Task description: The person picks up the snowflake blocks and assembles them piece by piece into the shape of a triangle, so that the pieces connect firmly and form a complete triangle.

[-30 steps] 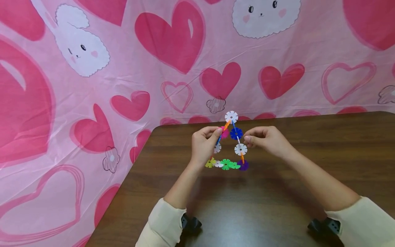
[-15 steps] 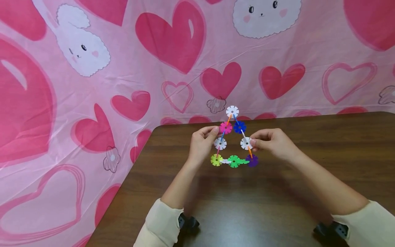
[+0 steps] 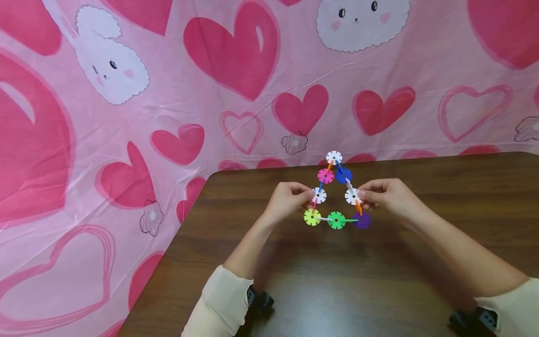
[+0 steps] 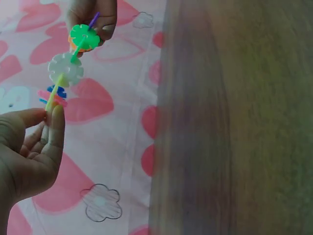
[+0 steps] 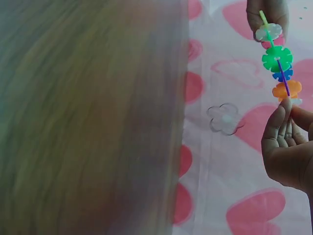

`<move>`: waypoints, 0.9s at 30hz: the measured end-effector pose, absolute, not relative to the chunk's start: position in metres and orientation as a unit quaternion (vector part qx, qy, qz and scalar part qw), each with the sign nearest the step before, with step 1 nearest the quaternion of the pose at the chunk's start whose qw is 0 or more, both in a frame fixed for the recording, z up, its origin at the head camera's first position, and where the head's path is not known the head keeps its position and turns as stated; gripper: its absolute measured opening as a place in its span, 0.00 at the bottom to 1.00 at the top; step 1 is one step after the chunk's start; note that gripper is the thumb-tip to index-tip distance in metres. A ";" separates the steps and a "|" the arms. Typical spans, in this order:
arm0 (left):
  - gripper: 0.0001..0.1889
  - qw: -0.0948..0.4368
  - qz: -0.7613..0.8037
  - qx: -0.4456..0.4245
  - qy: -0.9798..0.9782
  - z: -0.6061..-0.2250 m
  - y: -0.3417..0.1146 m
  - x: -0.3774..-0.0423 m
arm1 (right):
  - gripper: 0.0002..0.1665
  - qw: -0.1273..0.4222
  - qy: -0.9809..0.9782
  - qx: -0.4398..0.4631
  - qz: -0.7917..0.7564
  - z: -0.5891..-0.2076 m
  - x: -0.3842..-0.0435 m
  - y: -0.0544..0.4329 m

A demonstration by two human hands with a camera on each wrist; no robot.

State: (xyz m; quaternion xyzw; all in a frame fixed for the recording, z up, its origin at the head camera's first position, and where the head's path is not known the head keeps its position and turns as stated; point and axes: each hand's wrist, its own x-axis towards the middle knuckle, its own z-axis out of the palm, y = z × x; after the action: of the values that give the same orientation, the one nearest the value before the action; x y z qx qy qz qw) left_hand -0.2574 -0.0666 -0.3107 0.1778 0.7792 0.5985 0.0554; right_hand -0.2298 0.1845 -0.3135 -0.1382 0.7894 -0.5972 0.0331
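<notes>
A triangle of interlocking plastic snowflake discs is held up over the table between both hands. At its top is a white disc [image 3: 334,157], with a pink disc [image 3: 325,176] and a blue disc [image 3: 344,175] below. Yellow [image 3: 312,217], green [image 3: 336,220] and purple [image 3: 362,220] discs run along the bottom. My left hand [image 3: 288,201] pinches the left side at a white disc [image 3: 319,195]. On the other side, my right hand [image 3: 389,199] pinches by the right white disc [image 3: 353,196]. Both wrist views show the chain edge-on, stretching from one hand to the other.
The brown wooden table [image 3: 337,281] spreads beneath the hands. Behind it and along its left hangs a pink cloth [image 3: 177,84] printed with hearts and rabbits. Black wrist cameras show at both cream sleeves [image 3: 223,299].
The triangle has moved right and turned to face the head camera. My right hand, apart from it at first, has taken hold of its right side; the left hand's grip has shifted lower.
</notes>
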 end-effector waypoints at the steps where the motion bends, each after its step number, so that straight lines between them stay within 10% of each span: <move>1: 0.10 0.071 0.596 0.169 0.782 -0.313 -0.065 -0.259 | 0.22 0.045 0.794 -0.136 -0.591 -0.315 -0.231 0.187; 12: 0.08 0.192 0.511 0.104 0.831 -0.340 -0.042 -0.269 | 0.13 0.187 0.803 -0.117 -0.554 -0.342 -0.250 0.203; 27: 0.09 0.226 0.467 0.058 0.853 -0.360 -0.029 -0.271 | 0.07 0.209 0.849 -0.111 -0.473 -0.361 -0.259 0.200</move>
State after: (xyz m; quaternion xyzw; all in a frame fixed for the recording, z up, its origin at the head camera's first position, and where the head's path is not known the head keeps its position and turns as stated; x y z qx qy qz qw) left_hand -0.2706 -0.0289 -0.3600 0.0584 0.8532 0.4667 0.2256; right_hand -0.2587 0.1995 -0.3614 -0.1109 0.8487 -0.4728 0.2095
